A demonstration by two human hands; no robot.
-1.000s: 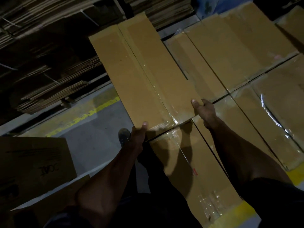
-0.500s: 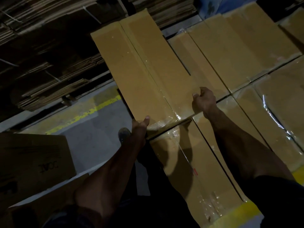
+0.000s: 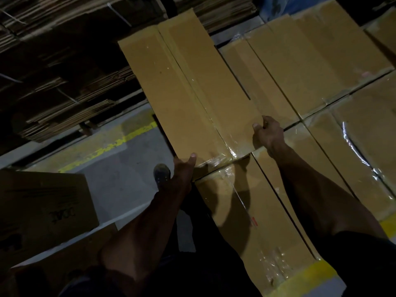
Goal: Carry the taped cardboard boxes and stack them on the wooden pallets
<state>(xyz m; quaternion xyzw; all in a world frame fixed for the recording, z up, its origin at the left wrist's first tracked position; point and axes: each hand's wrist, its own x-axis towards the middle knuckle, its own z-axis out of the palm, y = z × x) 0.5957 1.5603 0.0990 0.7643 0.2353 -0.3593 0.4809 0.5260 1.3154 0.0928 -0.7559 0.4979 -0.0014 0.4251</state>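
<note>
A long taped cardboard box (image 3: pixel 182 91) lies at the left edge of a layer of similar taped boxes (image 3: pixel 317 67), its far end reaching over the floor side. My left hand (image 3: pixel 184 168) grips its near left corner, thumb on top. My right hand (image 3: pixel 269 133) grips its near right corner, fingers curled over the edge. Another taped box (image 3: pixel 252 221) lies just below it, toward me. The pallets under the boxes are hidden.
Bundles of flat cardboard sheets (image 3: pixel 70 86) are stacked at the back left. A printed carton (image 3: pixel 42 206) stands at the lower left. Grey floor with a yellow line (image 3: pixel 111 144) runs between them. My shoe (image 3: pixel 161 174) shows beside the left hand.
My right hand slid up along the box's near right corner and curled its fingers over the edge. The box shifted slightly away from me. The left hand kept its hold.
</note>
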